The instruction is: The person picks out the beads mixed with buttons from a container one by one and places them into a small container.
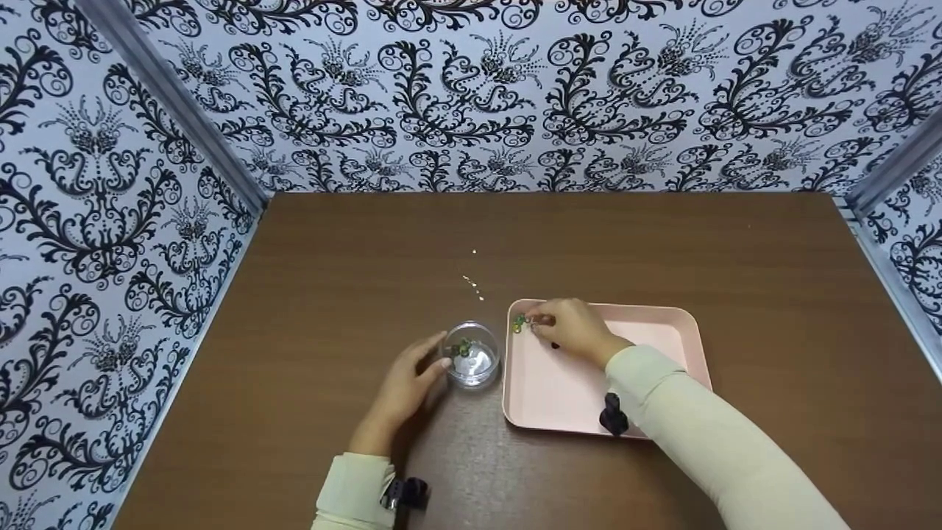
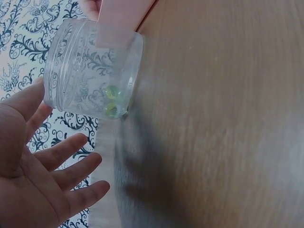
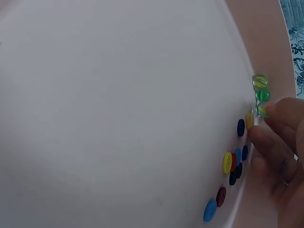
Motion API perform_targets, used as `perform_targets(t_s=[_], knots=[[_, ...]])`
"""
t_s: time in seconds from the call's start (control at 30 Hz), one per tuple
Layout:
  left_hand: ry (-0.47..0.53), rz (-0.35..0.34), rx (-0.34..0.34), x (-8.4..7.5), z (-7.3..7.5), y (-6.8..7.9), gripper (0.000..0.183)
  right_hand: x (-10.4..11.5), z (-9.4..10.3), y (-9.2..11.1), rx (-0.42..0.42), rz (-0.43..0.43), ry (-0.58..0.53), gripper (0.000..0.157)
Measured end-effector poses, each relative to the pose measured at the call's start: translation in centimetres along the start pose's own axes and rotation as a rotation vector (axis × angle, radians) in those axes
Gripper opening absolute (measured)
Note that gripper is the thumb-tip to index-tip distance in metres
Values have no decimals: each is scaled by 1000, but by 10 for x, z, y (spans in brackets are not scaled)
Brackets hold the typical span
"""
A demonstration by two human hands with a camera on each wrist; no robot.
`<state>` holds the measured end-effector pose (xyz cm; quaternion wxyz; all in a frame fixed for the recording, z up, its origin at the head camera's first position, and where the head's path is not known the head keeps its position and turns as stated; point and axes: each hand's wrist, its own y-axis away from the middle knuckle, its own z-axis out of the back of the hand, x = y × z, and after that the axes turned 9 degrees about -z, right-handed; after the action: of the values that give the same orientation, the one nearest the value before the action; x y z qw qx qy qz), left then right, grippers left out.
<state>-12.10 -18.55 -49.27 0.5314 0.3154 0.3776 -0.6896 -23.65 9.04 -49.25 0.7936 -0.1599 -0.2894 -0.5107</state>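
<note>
Booth-like workspace: patterned panels [image 1: 471, 96] enclosing brown desk [image 1: 353, 250] beyond and beside hands [image 1: 403, 381], metal posts [image 1: 176, 107] framing corners.

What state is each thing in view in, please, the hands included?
Jar: upright, uncovered, marbles inside.
Jar marbles: resting at the bottom.
Tray: flat on the table.
Tray marbles: beside the tray wall.
Buttons: loose, some clustered.
Left hand: thumb at jar rim.
Right hand: fingertip at a marble; grip unclear.

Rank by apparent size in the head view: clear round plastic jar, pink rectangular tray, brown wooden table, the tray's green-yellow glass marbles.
1. Brown table
2. Pink tray
3. Clear jar
4. Green-yellow marbles, as a cluster
</note>
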Motion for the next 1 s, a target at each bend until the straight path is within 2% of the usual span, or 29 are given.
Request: perform_targets(t_s=[0.17,0.4,1.0], knots=[[-2,1,-2,1,0,0,44,0,2,0,28,-36,-93,21],[12,10,4,1,0,0,44,-1,3,2,4,-22,-184,22],[6,-5,3,0,0,0,44,5,10,5,35,-89,-279,26]])
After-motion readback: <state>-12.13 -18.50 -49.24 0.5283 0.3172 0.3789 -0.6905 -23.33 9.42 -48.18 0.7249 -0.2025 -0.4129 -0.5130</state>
